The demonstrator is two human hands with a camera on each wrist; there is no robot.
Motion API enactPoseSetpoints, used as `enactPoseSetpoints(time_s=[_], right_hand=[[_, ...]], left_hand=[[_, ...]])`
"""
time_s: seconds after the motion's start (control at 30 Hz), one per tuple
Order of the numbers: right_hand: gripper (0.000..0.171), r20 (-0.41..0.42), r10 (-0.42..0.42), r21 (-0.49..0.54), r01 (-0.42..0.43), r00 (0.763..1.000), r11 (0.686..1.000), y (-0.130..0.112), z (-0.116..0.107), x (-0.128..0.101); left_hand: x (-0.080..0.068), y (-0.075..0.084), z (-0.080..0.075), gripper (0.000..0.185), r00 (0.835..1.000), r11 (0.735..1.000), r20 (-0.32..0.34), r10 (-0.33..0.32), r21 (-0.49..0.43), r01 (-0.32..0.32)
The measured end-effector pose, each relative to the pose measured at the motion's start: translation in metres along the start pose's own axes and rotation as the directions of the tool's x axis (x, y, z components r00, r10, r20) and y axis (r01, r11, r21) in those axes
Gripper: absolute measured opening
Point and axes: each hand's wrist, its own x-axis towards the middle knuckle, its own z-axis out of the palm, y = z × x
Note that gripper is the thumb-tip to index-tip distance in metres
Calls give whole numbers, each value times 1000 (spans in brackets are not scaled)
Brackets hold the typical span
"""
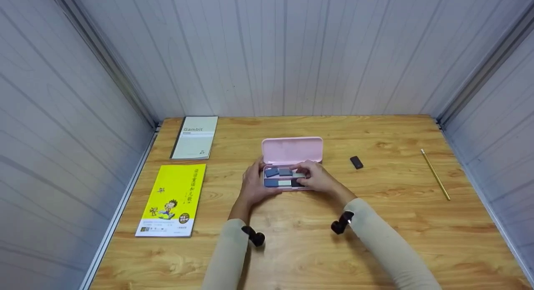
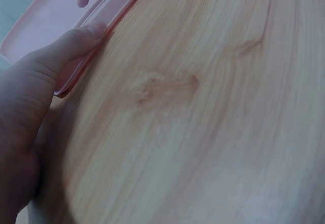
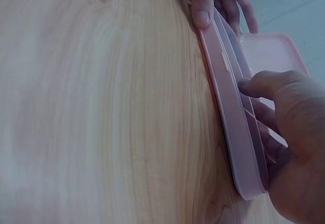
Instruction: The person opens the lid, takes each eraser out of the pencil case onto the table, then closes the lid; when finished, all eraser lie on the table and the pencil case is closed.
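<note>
An open pink pencil case [image 1: 292,150] lies on the wooden table, its lid raised at the back. Several small blocks that look like erasers sit in two rows inside: a blue one [image 1: 271,182], a white one [image 1: 285,183], a grey-blue one [image 1: 285,172] and others. My left hand [image 1: 253,183] grips the case's left end, its thumb [image 2: 91,33] along the front wall. My right hand [image 1: 319,178] reaches into the right part, with bent fingers and thumb over a pale block and a black block [image 1: 295,182]. Whether it pinches one is hidden.
A separate black block [image 1: 356,162] lies right of the case. Farther right is a gold pencil [image 1: 435,174]. On the left lie a yellow book [image 1: 173,198] and a pale notebook [image 1: 195,137]. Panel walls [image 1: 258,52] enclose the table's back and sides.
</note>
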Motion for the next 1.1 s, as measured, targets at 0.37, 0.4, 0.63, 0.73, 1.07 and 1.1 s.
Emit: enactPoseSetpoints(time_s=[0.37, 0.4, 0.63, 0.73, 1.07, 1.1], right_hand=[[35, 25, 84, -53, -82, 996, 995, -5, -1, 0], [34, 23, 83, -55, -82, 996, 995, -5, -1, 0], [27, 17, 100, -58, -99, 995, 993, -7, -4, -2], [31, -2, 90, -31, -90, 996, 995, -4, -5, -2], [43, -159, 81, 236, -42, 984, 971, 8, -8, -1], [44, -164, 85, 247, -42, 983, 968, 8, -8, -1]], left_hand=[[-1, 1, 0, 135, 1000, 1000, 3, -11, 9, 11], [-1, 1, 0, 135, 1000, 1000, 3, -10, 10, 10], [-1, 0, 0, 135, 1000, 1000, 9, 0, 8, 0], [-1, 0, 0, 135, 1000, 1000, 8, -13, 12, 13], [-1, 2, 0, 135, 1000, 1000, -1, -23, 17, 23], [-1, 3, 0, 135, 1000, 999, -1, -26, 20, 26]])
